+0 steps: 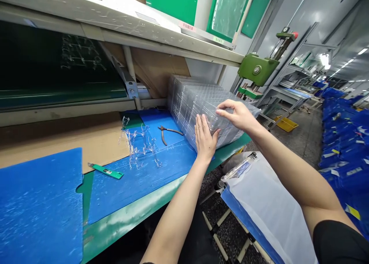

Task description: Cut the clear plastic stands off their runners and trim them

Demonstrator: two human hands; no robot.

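1. The left hand (205,141) is resting flat against the clear plastic trays (198,91).
2. The right hand (238,116) is curling narrowly by their top; whether it is gripping, I cannot tell.
3. The trays are sitting on the bench (127,216), near the pliers (163,130).

On the tabletop (129,221), the stack of trays (184,106) sits at the right; left of it lie the pliers (162,129), then the sprue (143,151), then the cutter (108,171) — cardboard (57,139) behind it, the press (256,70) beyond the stack.
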